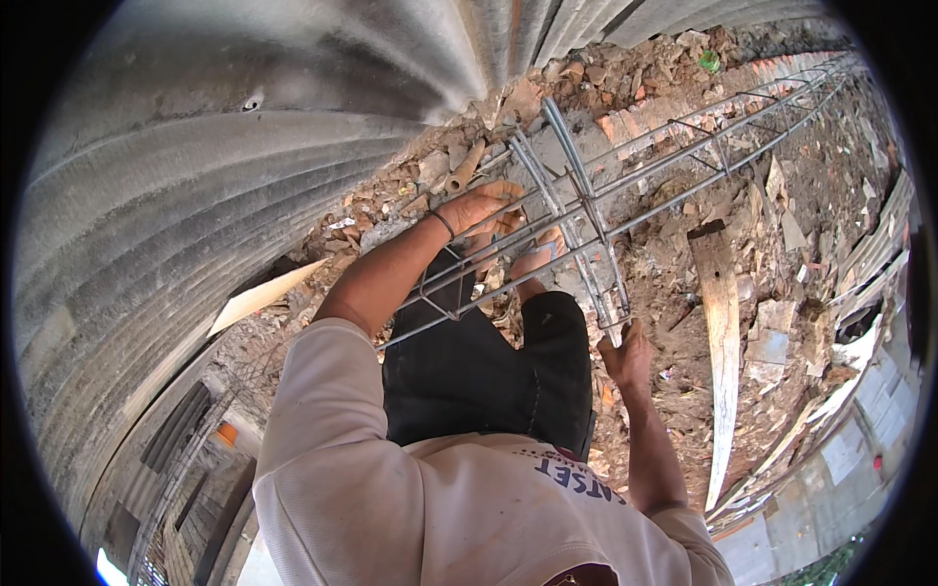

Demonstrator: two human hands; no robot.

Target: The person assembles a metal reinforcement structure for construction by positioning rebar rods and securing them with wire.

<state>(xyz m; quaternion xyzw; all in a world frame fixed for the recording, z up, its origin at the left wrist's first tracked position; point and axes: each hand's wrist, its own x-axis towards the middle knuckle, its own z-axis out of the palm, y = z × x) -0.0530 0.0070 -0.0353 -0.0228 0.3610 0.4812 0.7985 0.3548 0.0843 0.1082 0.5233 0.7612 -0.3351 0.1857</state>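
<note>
1. Along the left edge of the rubble-strewn ground [664,264]: tall corrugated sheets [225,186], curved by the lens.
2. Across the ground: a long rebar cage [668,202], long axis slanting from over the dark trousers [459,361] up to the ground's far right corner.
3. On the ground, right of the cage and apart from both hands: a wooden plank [721,361], lying lengthwise toward the wearer.
4. Over the cage, beyond the knees: crosswise bars [570,146], long axis cutting across the cage's own; tied or merely laid there, impossible to tell.
5. At the near end of these bars: the right hand [628,357], fingers clamped on them, with the crossing ahead and leftward.
6. By the cage's far-left side: the left hand [481,209], fingers bent close to its rods; gripping or only touching, impossible to tell; crossing to the right.
7. Near the ground's far edge: a green scrap [709,62].
</note>
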